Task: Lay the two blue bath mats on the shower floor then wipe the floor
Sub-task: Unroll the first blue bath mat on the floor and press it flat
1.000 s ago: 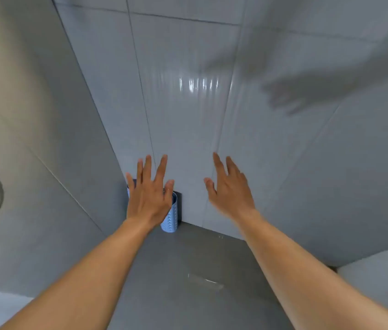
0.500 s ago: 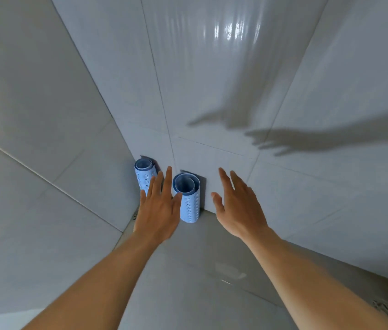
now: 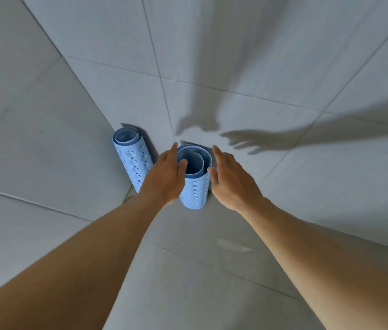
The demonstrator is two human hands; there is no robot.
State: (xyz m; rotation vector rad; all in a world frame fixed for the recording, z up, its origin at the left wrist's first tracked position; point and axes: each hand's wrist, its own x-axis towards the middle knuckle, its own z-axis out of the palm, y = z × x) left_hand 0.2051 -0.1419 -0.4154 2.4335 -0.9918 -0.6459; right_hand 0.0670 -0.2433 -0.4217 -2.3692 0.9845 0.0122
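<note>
nearer mat roll [image 3: 196,189] upright centre frame, other mat roll [image 3: 132,160] just left; left hand [image 3: 164,179] and right hand [image 3: 231,184] flank nearer one, fingers straight, gripping nothing; imo squeeze mid-height both sides, then unroll suckers-down on floor [image 3: 188,270]

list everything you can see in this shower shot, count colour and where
corner bath mat: 1, blue, rolled, standing on end in the shower corner
front bath mat: 1, blue, rolled, standing on end by the back wall, right of the other
wall tiles: several, pale grey, left and back walls
shower floor: 1, darker grey, under the mats
hand shadows: 2, dark, on the back wall
left hand: 1, bare, fingers straight, left of the front mat's rim
right hand: 1, bare, fingers straight, right of that rim
</note>
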